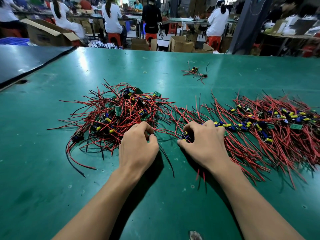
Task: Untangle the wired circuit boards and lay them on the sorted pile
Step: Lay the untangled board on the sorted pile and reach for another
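Here, blue-and-yellow-capped board (185,135) in right grip (206,142), left grip (138,144) tight on tangled red wires (103,108)

Bare green table (43,170) lies open near the person and beyond both heaps, but the tangled heap (119,111) at left and the sorted pile (270,129) at right almost meet, red wires (181,113) crossing the narrow gap between, and a small stray cluster (195,71) sits farther back.
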Available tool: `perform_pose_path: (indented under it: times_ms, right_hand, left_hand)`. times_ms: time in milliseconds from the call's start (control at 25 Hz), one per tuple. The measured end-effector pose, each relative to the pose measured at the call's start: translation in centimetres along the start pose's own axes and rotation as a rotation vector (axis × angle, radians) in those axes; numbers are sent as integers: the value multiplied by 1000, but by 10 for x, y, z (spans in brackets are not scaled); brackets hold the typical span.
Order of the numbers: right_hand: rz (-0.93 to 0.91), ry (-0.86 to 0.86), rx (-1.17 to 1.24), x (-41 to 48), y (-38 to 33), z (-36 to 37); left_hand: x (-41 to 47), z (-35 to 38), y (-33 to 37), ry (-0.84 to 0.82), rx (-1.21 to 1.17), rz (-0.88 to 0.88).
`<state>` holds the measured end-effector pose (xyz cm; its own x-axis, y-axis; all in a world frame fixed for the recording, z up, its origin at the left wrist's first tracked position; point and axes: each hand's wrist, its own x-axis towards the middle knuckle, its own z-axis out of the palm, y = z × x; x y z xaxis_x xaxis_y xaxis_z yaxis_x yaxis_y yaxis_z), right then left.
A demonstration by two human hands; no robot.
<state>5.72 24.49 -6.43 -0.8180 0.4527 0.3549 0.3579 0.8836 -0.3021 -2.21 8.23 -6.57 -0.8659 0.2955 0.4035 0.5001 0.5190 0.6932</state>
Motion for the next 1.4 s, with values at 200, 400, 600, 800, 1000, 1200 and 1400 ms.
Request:
perform_pose_path:
  times_ms: [200,400,600,800,1000,1200,1400]
  right_hand:
    - [23,71,74,3,0,0]
    - [161,308,162,9,17,-16]
    - [231,-140,-32,9,30,-15]
    - [244,-167,-45,10,32,-7]
    - [344,45,-70,12,32,2]
    - [392,169,-67,14,44,0]
    - [346,274,-45,14,46,-6]
  left_hand:
    - [0,1,-2,-18,5,-5]
    - [-1,1,-2,-27,13,19]
    - [-1,1,-1,-37,11,17]
    - [-1,1,-1,-31,16,20]
    - [0,0,-2,-35,8,20]
    - [0,-1,-2,-38,8,33]
    - [-1,-5,2,-15,41,52]
